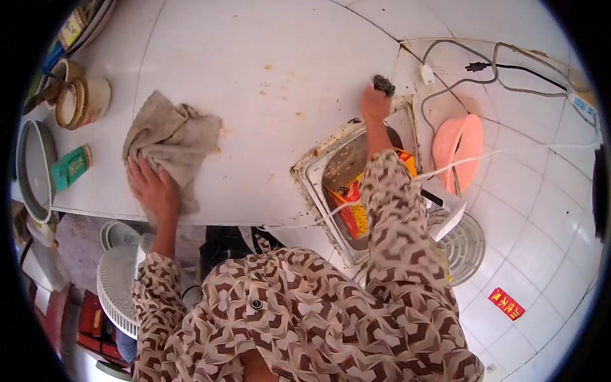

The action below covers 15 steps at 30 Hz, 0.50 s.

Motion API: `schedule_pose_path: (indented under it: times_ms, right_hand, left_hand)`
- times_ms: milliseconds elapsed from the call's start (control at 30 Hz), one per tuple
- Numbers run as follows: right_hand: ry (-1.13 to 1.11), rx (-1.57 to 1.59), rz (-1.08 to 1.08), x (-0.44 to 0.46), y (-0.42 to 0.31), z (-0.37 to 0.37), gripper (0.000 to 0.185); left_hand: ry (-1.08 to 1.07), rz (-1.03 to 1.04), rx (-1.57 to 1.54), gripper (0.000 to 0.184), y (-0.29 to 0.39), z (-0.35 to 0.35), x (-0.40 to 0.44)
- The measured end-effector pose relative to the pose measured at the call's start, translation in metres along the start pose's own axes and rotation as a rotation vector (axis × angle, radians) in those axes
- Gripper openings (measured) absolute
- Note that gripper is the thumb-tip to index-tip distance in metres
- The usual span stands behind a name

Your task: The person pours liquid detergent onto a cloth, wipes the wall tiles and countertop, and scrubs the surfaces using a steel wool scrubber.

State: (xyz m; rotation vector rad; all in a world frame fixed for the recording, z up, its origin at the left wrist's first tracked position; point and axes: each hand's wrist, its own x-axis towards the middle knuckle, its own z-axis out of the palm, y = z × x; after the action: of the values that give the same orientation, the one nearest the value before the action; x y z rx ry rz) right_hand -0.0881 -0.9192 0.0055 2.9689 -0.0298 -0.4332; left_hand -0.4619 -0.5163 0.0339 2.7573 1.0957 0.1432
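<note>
My left hand (153, 188) lies on a crumpled grey-brown cloth (172, 134) at the left of the white counter, its fingers stretched out over the lower edge of the fabric. Out to the right, my right hand (375, 105) is closed around a dark grey steel wool scrubber (384, 85), held just beyond the back corner of the sink. Brown spots (300, 115) mark the counter between the two hands. Below my right forearm is a metal sink (344, 156) with a stained rim, holding red and yellow packaging (349, 213).
A stained tub (95, 102), a green box (71, 167) and a grey round basin (37, 169) stand at the left. Beyond the sink are a pink basin (457, 153), a loose cable with plug (476, 67) and a white cord. A white fan (118, 286) sits below the counter edge.
</note>
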Motion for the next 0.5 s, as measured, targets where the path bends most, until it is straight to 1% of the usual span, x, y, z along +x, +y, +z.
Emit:
schedule_pose_path:
  times_ms: [33,100,167,200,233,267,300,367,433,500]
  right_hand:
    - [0.196,-0.056,0.045,-0.005,-0.006,0.021,0.054]
    - [0.324,0.162,0.034,-0.043,-0.051,0.015,0.053]
    - [0.207,0.381,-0.091,-0.128,-0.101,0.008,0.07]
    - [0.151,0.363,-0.057,-0.174,-0.127,-0.002,0.075]
    - [0.031,0.259,-0.133,-0.208,-0.128,0.004,0.08]
    - [0.027,0.241,-0.143,-0.217,-0.126,0.001,0.081]
    - [0.021,0.224,-0.15,-0.222,-0.123,-0.001,0.081]
    - [0.104,0.223,-0.036,-0.166,-0.109,0.0,0.083]
    - [0.308,0.249,0.137,-0.091,-0.075,0.025,0.084]
    - [0.197,0.319,0.181,-0.098,-0.096,-0.008,0.085]
  left_hand:
    - [0.007,0.008,-0.01,0.057,-0.001,0.001,-0.005]
    - [0.052,0.021,-0.023,0.055,-0.004,0.007,0.0]
    - [0.025,0.019,-0.023,0.058,-0.002,0.003,-0.003]
    - [0.02,0.02,-0.024,0.059,-0.002,0.002,-0.001]
    - [0.037,0.021,-0.02,0.059,-0.002,0.004,0.002]
    - [0.042,0.022,-0.015,0.059,-0.002,0.006,0.001]
    - [0.044,0.026,-0.007,0.059,-0.004,0.007,-0.001]
    - [0.035,0.022,-0.009,0.059,-0.001,0.003,0.001]
    - [0.037,0.016,-0.008,0.059,-0.001,0.004,0.001]
    - [0.038,0.013,-0.01,0.059,-0.003,0.007,-0.002]
